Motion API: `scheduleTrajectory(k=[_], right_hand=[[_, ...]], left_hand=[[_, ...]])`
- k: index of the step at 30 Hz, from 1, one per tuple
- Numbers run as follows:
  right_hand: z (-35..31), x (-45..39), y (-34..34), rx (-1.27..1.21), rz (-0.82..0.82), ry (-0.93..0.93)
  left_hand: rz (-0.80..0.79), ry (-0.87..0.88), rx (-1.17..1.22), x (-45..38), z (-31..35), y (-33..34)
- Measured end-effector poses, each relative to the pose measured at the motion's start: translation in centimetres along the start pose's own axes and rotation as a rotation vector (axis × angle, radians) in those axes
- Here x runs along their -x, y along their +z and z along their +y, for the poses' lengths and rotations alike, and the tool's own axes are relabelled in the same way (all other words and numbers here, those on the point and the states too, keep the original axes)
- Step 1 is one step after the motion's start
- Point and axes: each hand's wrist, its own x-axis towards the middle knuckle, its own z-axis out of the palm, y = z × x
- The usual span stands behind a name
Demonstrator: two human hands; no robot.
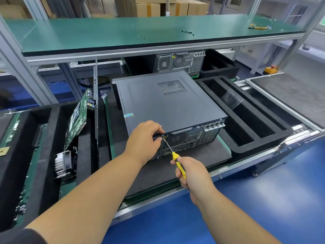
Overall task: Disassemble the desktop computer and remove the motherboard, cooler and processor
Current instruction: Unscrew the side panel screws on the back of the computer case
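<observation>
Barely begun: my left hand [144,140] grips the closed case [168,104]; my right [191,171] clamps the screwdriver [175,159] at a rear screw.

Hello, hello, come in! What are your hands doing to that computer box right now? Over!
Right hand grips yellow screwdriver, tip at rear panel corner. Left hand holds computer case there. Cover on. Nothing in the way.
</observation>
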Motion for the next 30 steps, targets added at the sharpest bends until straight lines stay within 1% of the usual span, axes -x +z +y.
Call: scheduleTrajectory(k=[8, 11, 13, 15, 17, 20, 24, 30], right_hand=[[-0.4, 0.3, 0.2, -0.054, -0.001, 0.012], [-0.5, 0.5, 0.8, -0.178, -0.032, 0.112], [-0.2, 0.9, 1.1, -0.299, -0.095, 0.168], [0.2, 1.2, 1.1, -0.408, -0.146, 0.194], [0.4, 1.3, 1.1, -0.453, -0.158, 0.209], [0.1, 1.4, 1.4, -0.457, -0.169, 0.217], [-0.5, 1.3, 1.3, -0.394, -0.143, 0.213], [-0.1, 0.8, 1.5, -0.292, -0.092, 0.139]], left_hand=[[0.019, -0.003, -0.011, 0.1, -0.1, 0.2], [0.032, 0.004, -0.028, 0.1, 0.0, 0.3], [0.042, 0.01, -0.036, 0.2, 0.1, 0.3], [0.044, 0.009, -0.037, 0.3, 0.1, 0.3], [0.043, 0.009, -0.038, 0.4, 0.1, 0.3], [0.027, 0.009, -0.028, 0.4, 0.0, 0.2], [0.011, 0.003, -0.019, 0.4, 0.0, 0.0], [0.022, -0.006, -0.019, 0.4, 0.2, 0.1]])
